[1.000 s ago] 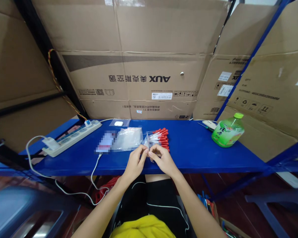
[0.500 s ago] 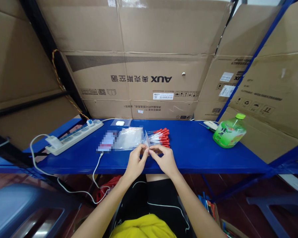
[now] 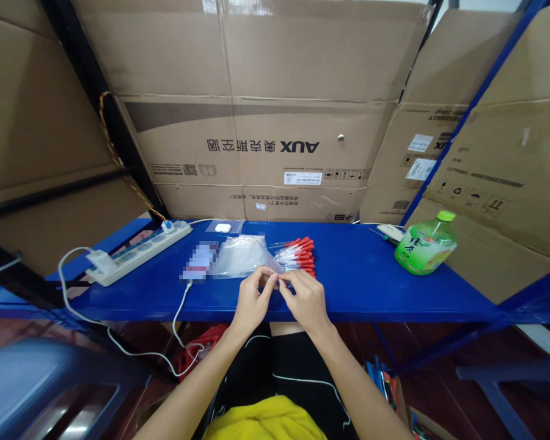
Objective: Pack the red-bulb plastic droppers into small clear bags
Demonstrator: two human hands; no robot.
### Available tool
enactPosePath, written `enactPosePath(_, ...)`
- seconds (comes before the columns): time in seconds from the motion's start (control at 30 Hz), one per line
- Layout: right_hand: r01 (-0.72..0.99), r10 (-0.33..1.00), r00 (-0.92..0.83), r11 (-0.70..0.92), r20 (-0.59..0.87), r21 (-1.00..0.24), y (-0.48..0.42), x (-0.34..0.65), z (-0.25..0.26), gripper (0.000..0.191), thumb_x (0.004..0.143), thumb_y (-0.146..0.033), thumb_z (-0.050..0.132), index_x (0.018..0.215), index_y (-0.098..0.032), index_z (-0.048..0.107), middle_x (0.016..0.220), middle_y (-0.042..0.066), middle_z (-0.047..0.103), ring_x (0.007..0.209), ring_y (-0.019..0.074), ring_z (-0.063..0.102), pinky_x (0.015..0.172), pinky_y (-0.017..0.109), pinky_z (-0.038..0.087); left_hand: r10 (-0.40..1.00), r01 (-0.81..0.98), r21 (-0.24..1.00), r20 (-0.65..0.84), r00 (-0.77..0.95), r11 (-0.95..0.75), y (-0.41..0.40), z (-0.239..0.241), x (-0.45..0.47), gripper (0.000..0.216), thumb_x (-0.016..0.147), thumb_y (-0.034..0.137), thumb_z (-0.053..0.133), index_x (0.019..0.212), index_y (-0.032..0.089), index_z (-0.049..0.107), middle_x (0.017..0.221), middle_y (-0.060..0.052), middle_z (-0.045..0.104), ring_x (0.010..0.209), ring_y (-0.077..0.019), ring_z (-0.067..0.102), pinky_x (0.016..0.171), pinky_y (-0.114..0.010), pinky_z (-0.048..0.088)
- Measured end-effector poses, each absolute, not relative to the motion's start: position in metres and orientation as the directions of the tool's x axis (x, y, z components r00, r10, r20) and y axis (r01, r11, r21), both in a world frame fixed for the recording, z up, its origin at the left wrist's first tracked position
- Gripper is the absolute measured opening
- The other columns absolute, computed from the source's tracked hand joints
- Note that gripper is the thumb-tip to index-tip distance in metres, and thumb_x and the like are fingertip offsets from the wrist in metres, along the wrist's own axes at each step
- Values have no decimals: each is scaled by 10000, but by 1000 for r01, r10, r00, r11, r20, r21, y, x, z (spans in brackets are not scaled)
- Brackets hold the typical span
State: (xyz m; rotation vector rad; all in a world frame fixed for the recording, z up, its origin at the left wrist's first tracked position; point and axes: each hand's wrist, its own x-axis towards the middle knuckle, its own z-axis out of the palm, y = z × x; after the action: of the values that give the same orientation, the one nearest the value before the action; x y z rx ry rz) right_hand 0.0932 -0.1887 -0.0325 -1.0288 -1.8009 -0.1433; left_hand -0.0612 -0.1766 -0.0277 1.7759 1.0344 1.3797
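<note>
Between my two hands is a small clear plastic bag, pinched at its near edge by the fingertips of both. My left hand is closed on the left side of that edge, thumb against forefinger. Close beside it, my right hand grips the right side in the same way. Just beyond my right hand lies a bunch of red-capped pens with clear barrels, the caps pointing right. To the left of the held bag, a stack of clear plastic bags rests flat on the blue table.
Left of the stack lies a phone on a white cable. A white power strip runs along the table's left end. A white earphone case sits at the back. On the right stand a green drink bottle and a white device.
The bag in my fingers stood up before; now it leans away, flatter, over the near ends of the pens. Both hands stay almost in place. The view has shifted slightly.
</note>
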Motion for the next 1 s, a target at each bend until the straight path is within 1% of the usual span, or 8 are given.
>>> enactPosePath(0.23,567,688,-48,616,725,-547,-191,93,-23,105,992,-261,622,981,-229,721,939,55,764,879,212,710,836,337,552,899,110,894,421,120,-433,-175,-26,-62,251,979,426,607,939,182,654,856,-36,699,764,-162,660,728,-261,505)
enactPosePath(0.4,313,813,-14,556,582,-770,-188,89,-24,135,956,-306,656,1017,-225,745,963,50,783,837,207,744,796,324,599,905,103,901,411,112,-422,-174,-25,-65,288,982,442,604,858,182,616,754,-6,665,714,-144,624,710,-248,477)
enactPosePath(0.47,231,844,-28,527,536,-818,-187,88,-24,138,951,-318,653,978,-221,748,914,41,787,795,203,752,775,317,607,898,106,894,423,120,-435,-174,-25,-66,303,987,445,594,834,183,602,745,-3,658,705,-141,613,701,-246,465)
enactPosePath(0.53,224,841,-39,533,539,-816,-187,88,-24,136,954,-298,636,913,-220,739,863,32,782,772,197,750,769,309,601,889,109,885,439,132,-453,-174,-25,-67,311,995,440,582,818,184,595,745,-3,655,699,-141,606,695,-247,456)
enactPosePath(0.6,281,813,-35,567,582,-775,-189,89,-23,131,950,-257,618,875,-220,718,835,24,769,744,183,737,757,296,588,878,133,870,455,150,-474,-175,-24,-67,306,1001,427,575,815,185,592,756,-5,655,698,-142,604,695,-252,452)
enactPosePath(0.77,576,688,-34,606,725,-548,-194,89,-29,131,947,-206,581,843,-220,659,773,35,725,692,179,688,713,297,544,825,314,763,514,236,-565,-177,-25,-65,246,1026,365,539,861,191,592,817,-18,658,748,-152,614,748,-271,445)
enactPosePath(0.83,642,661,-32,589,750,-492,-196,86,-34,159,967,-205,557,834,-218,643,746,46,716,670,186,682,697,305,533,816,363,731,521,250,-578,-178,-26,-64,234,1038,350,508,878,196,581,842,-29,659,786,-165,625,775,-281,446)
enactPosePath(1.0,670,667,66,521,742,-528,-194,83,-40,153,970,-219,556,826,-221,607,695,46,702,575,183,669,603,288,520,808,432,684,518,280,-588,-180,-27,-65,202,1051,329,458,921,208,556,886,-46,654,826,-186,631,779,-293,447)
